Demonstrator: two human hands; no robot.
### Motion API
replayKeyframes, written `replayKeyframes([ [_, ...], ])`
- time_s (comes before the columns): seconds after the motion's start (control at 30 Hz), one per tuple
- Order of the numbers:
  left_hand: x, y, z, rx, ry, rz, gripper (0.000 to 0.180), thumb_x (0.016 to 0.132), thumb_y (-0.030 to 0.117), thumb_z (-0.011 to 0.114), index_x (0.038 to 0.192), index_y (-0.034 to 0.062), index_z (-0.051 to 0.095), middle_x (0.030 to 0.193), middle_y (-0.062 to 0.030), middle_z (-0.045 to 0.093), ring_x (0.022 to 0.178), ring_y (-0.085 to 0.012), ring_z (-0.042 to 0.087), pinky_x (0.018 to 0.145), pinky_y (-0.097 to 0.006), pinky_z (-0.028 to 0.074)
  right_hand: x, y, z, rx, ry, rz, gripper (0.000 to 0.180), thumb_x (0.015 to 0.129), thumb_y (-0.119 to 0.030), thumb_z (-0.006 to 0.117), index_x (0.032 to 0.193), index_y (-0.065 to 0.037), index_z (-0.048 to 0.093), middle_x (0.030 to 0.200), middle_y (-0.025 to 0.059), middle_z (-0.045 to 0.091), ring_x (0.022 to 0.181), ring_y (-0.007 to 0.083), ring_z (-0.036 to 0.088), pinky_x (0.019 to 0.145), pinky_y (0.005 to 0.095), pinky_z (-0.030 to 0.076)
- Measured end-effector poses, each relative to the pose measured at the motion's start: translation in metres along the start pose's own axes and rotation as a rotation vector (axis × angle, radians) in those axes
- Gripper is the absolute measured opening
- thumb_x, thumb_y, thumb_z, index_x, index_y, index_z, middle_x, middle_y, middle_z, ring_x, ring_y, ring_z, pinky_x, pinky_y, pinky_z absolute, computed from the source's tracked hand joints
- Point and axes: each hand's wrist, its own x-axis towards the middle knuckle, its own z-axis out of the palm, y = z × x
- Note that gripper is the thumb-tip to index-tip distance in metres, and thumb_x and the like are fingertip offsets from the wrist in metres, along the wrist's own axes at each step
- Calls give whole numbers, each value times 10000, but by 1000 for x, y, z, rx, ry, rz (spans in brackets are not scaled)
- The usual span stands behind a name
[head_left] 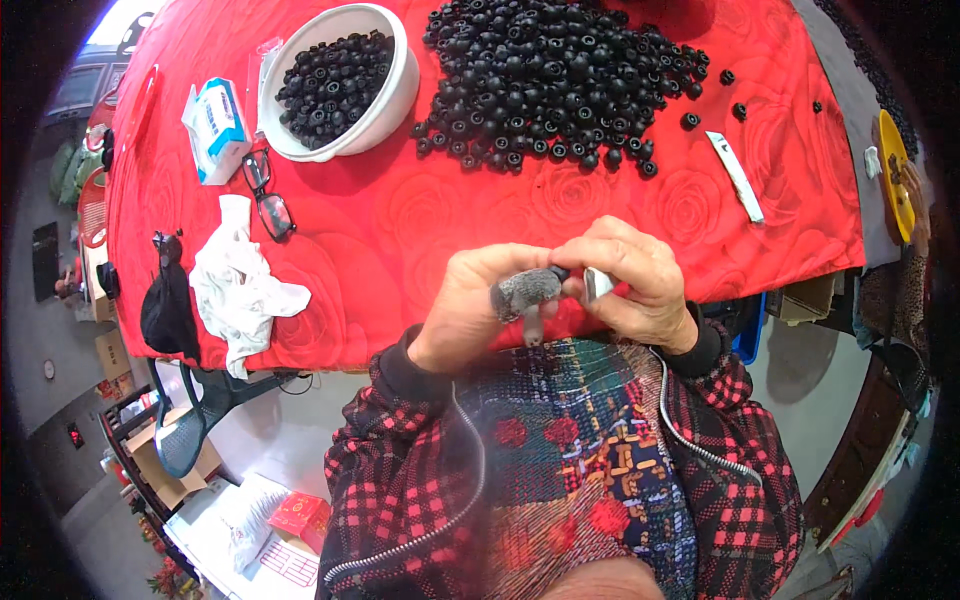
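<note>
My left hand is closed in front of my body, with grey fabric wraps around its fingers. A small black rounded part is pinched at its fingertips, mostly covered by the fingers. My right hand meets it there, its fingers curled around a flat white tool with a grey edge; the rest of that tool is hidden. Beyond the hands lies a large heap of black rounded parts with holes in them. To its left, a white bowl holds more such parts.
The table has a red rose-patterned cloth. On the left are eyeglasses, a blue-and-white box, a white cloth glove and a black cloth item. A slim white strip and a few stray parts lie right.
</note>
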Motion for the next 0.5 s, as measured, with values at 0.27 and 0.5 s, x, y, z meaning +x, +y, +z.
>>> replayKeyframes([
  [0.27,-10,-3,13,-124,3,-66,248,905,133,598,1098,-21,616,845,-84,667,600,-116,593,492,-231,465,-8,-4,4,-102,121,-176,369,627,-29,716,989,2,649,694,71,563,588,219,557,497,331,431],
  [0.5,-10,-1,15,-5,105,51,206,912,103,591,1065,-29,632,864,-45,643,674,-85,586,559,-215,474,-12,-12,2,-108,9,-62,307,665,-29,699,955,-1,602,726,86,533,608,248,550,516,339,428],
])
